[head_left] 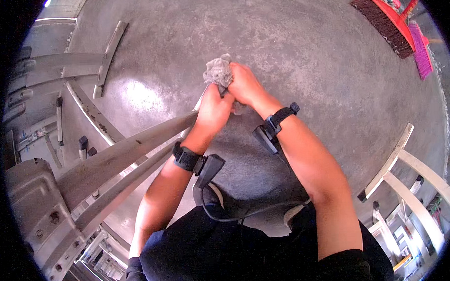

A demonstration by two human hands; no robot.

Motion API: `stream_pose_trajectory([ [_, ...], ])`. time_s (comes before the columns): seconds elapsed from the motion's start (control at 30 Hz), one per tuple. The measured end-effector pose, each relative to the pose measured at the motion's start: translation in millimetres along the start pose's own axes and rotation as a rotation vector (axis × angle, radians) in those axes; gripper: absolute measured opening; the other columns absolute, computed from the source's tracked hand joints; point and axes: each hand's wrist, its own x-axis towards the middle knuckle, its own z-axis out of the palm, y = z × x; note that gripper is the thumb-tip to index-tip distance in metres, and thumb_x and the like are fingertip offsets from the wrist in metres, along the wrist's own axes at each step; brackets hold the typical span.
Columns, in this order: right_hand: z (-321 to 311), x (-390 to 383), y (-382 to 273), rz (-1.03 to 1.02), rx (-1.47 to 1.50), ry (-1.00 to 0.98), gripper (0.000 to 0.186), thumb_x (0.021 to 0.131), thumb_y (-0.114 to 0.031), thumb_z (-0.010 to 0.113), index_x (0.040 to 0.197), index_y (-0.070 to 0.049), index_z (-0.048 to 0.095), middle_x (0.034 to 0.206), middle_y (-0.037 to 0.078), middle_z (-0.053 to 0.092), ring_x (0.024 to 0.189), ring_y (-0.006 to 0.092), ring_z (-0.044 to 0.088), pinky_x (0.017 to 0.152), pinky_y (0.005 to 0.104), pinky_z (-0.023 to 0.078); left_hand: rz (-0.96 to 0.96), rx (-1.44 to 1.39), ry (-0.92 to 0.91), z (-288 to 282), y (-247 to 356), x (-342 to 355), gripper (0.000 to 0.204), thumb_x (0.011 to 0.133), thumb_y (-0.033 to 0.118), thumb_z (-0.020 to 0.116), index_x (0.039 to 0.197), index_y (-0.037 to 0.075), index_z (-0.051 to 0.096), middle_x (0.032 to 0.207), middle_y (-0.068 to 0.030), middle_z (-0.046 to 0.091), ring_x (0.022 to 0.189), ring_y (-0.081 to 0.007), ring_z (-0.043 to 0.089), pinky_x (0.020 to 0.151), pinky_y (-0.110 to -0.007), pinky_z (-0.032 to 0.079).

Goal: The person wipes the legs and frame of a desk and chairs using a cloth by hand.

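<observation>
We clenched our left hand [212, 111] around the metal bar's end [136, 143] while our right hand [243, 84] gripped the grey rag [218, 71] atop it, where a snagged rag risked slipping loose.

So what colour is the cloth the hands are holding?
Grey: the crumpled cloth held by the left hand and right hand, in the head view.

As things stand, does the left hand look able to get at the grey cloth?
Probably yes: the left hand grips the metal bar's end just below the grey cloth, which the right hand holds; nothing lies between.
</observation>
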Motion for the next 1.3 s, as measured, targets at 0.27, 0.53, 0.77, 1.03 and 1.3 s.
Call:
stream_pose_trajectory([
  [0.27, 56, -42, 5, -0.078, 0.119, 0.048, 0.027, 0.074, -0.002, 0.057, 0.1, 0.002, 0.062, 0.097, 0.025, 0.063, 0.096, 0.0448, 0.06, 0.082, 0.0456, 0.048, -0.061, 0.09, 0.121, -16, -23, -44, 0.024, 0.081, 0.009, 0.057, 0.094, -0.011, 0.055, 0.078, -0.0207, 0.065, 0.075, -0.0261, 0.066, 0.067, -0.039, 0.051],
  [0.53, 0, -5, -6, -0.006, -0.025, -0.018, 0.02, 0.074, -0.002, 0.058, 0.091, 0.004, 0.065, 0.092, 0.029, 0.064, 0.092, 0.0444, 0.063, 0.077, 0.0492, 0.052, 0.09, 0.204, 0.05, 2, -10, -2, 0.025, 0.085, 0.012, 0.056, 0.095, -0.01, 0.053, 0.085, -0.0234, 0.063, 0.078, -0.0269, 0.065, 0.068, -0.041, 0.05],
  [0.77, 40, -23, 13, -0.002, -0.082, -0.001, 0.026, 0.076, -0.007, 0.06, 0.1, 0.003, 0.063, 0.094, 0.027, 0.065, 0.094, 0.0448, 0.062, 0.08, 0.0495, 0.05, 0.021, -0.046, 0.044, -7, -18, -29, 0.025, 0.085, 0.007, 0.056, 0.104, -0.008, 0.051, 0.083, -0.0133, 0.063, 0.075, -0.0188, 0.061, 0.066, -0.035, 0.051],
  [1.03, 14, -13, -4, -0.097, -0.182, 0.03, 0.018, 0.073, -0.001, 0.056, 0.084, 0.011, 0.063, 0.092, 0.03, 0.064, 0.092, 0.0464, 0.062, 0.08, 0.0505, 0.051, 0.062, 0.278, -0.034, -5, -23, -17, 0.022, 0.086, 0.009, 0.054, 0.099, -0.009, 0.048, 0.081, -0.0189, 0.063, 0.077, -0.0255, 0.064, 0.071, -0.042, 0.051],
  [1.3, 25, -17, 0, 0.029, -0.124, 0.09, 0.025, 0.079, -0.013, 0.06, 0.094, 0.006, 0.064, 0.094, 0.029, 0.065, 0.092, 0.0447, 0.063, 0.078, 0.0496, 0.05, -0.049, 0.007, -0.081, 0, -10, -22, 0.02, 0.092, 0.012, 0.051, 0.096, -0.008, 0.047, 0.082, -0.0218, 0.064, 0.078, -0.0296, 0.066, 0.069, -0.041, 0.052],
])
